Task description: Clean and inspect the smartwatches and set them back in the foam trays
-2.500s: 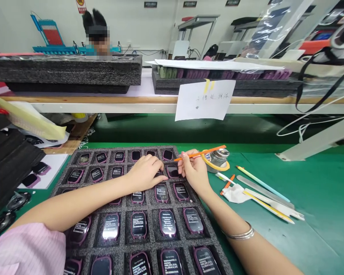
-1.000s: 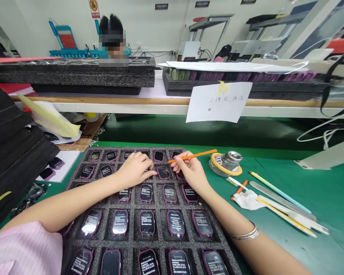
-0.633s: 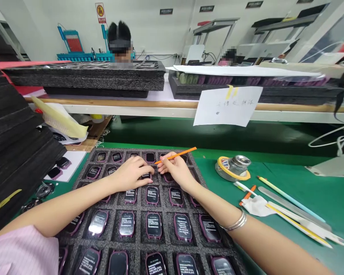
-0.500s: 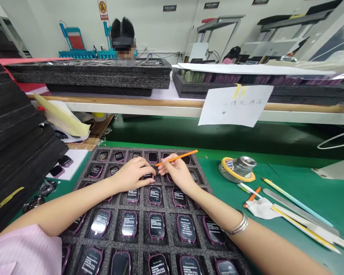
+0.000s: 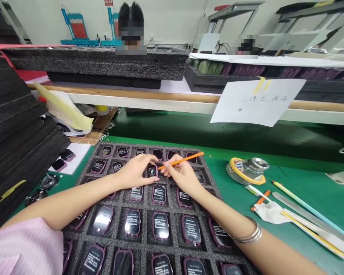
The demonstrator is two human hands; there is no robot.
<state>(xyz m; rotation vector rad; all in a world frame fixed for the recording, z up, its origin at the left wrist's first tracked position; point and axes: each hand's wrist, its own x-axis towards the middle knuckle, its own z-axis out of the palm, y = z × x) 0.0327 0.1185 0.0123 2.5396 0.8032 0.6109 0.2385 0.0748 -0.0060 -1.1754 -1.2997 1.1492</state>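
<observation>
A dark foam tray (image 5: 145, 214) with several purple-cased smartwatches in its pockets lies before me on the green table. My left hand (image 5: 136, 170) rests on the tray, its fingers curled round one lit watch (image 5: 152, 170) in the second row. My right hand (image 5: 181, 174) pinches a thin orange stick (image 5: 181, 160) like a pen. The stick's tip points down at that same watch. Both hands nearly touch over it.
A round metal pot on a yellow tape roll (image 5: 248, 171) stands right of the tray, with swabs, a white cloth (image 5: 271, 211) and flat tools beyond. Black foam trays (image 5: 14, 118) are stacked at left. A paper note (image 5: 256, 101) hangs from the shelf. Another person sits behind the shelf.
Both hands moved leftward along the tray's far rows. The left fingers now frame one lit watch, and the stick tip has come down to it. The view shifted left and lower.
</observation>
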